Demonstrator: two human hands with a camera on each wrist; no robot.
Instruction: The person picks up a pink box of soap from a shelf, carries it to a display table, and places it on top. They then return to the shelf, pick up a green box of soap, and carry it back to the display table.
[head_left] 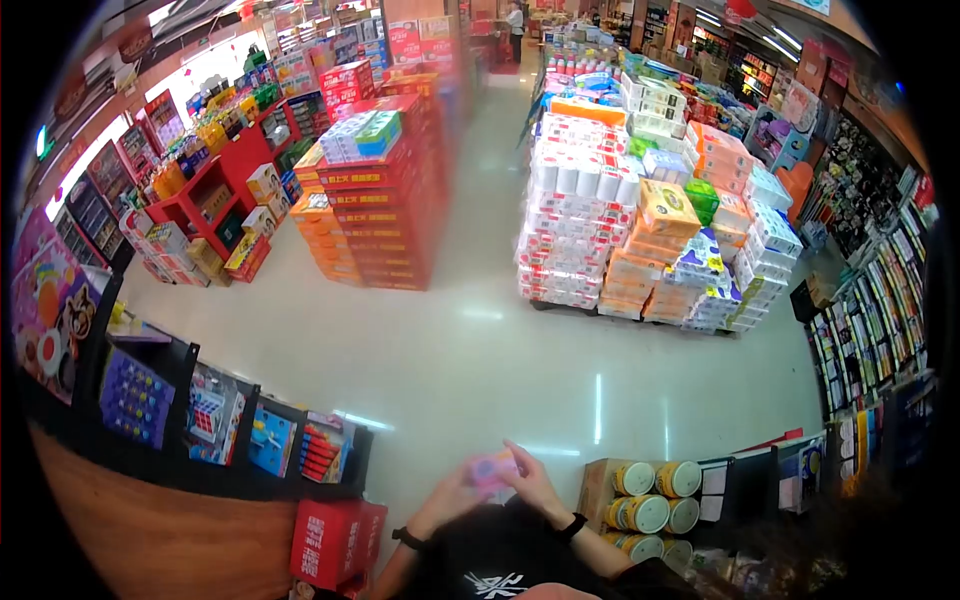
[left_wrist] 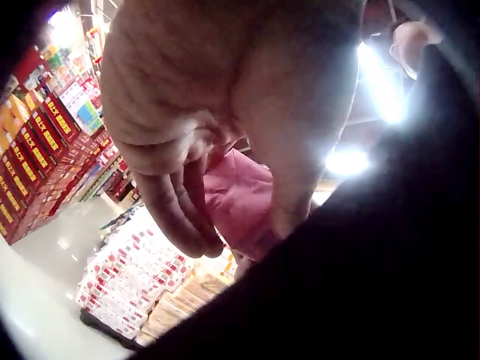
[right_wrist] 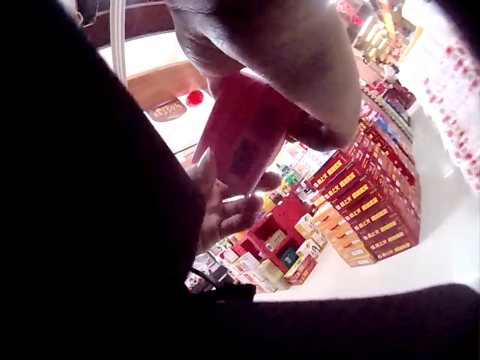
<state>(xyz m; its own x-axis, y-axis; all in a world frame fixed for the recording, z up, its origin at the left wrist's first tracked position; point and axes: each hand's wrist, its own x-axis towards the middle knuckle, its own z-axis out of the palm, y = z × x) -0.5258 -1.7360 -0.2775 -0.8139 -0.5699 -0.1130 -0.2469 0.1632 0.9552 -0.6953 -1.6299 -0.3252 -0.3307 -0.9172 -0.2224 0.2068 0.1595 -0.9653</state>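
Note:
A small pink packet (head_left: 492, 470) is held between both hands in front of the person's black shirt. My left hand (head_left: 447, 502) grips it from the left; in the left wrist view, fingers and thumb lie on either side of the pink packet (left_wrist: 238, 201). At its other end, my right hand (head_left: 536, 488) pinches it. The right wrist view shows the packet (right_wrist: 251, 135) with a dark square patch on its face, the right hand (right_wrist: 289, 56) over its upper end and the left hand's fingertips (right_wrist: 238, 214) at its lower end.
Stacked tissue packs (head_left: 580, 200) stand ahead to the right, and red cartons (head_left: 385, 210) ahead to the left. A low shelf of toys (head_left: 215, 415) and a red box (head_left: 335, 540) are at the near left. Yellow-labelled cans (head_left: 640, 513) sit at the near right.

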